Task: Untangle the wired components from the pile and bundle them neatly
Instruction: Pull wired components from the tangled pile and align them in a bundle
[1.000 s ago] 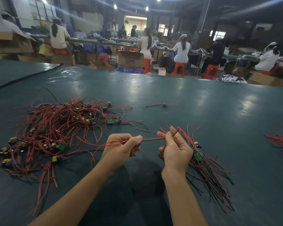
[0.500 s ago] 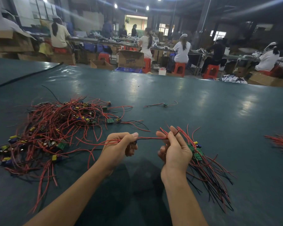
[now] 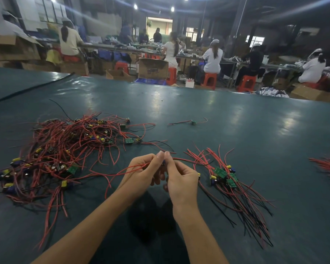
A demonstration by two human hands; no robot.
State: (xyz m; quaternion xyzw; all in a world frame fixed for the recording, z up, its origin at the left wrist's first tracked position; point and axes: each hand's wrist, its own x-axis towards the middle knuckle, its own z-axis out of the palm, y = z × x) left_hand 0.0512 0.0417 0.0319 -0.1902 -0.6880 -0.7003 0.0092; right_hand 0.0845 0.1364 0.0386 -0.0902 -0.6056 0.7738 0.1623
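Nearest, the left hand (image 3: 143,172) and the right hand (image 3: 181,178) are held close together just above the dark green table (image 3: 236,121), their fingertips nearly meeting. The fingers of both hands are curled, and one wired component (image 3: 122,171) is pinched between thumb and forefinger on each side. Its small dark body is mostly hidden between the hands. Its red leads are seen looping down and to the left from the left hand, and another lead runs right from the right hand.

Just right of the right hand, a sorted bundle (image 3: 225,176) is laid on the table, green boards together and red and black wires fanned toward the near right. To the left, the tangled pile (image 3: 69,145) of red wires, yellow parts and green boards is spread out.

Farther off, a single stray component (image 3: 193,122) is left lying alone. More red wires (image 3: 326,166) are cut off by the right edge. Beyond the table, a cardboard box (image 3: 153,68) and seated workers on red stools (image 3: 209,78) are visible.
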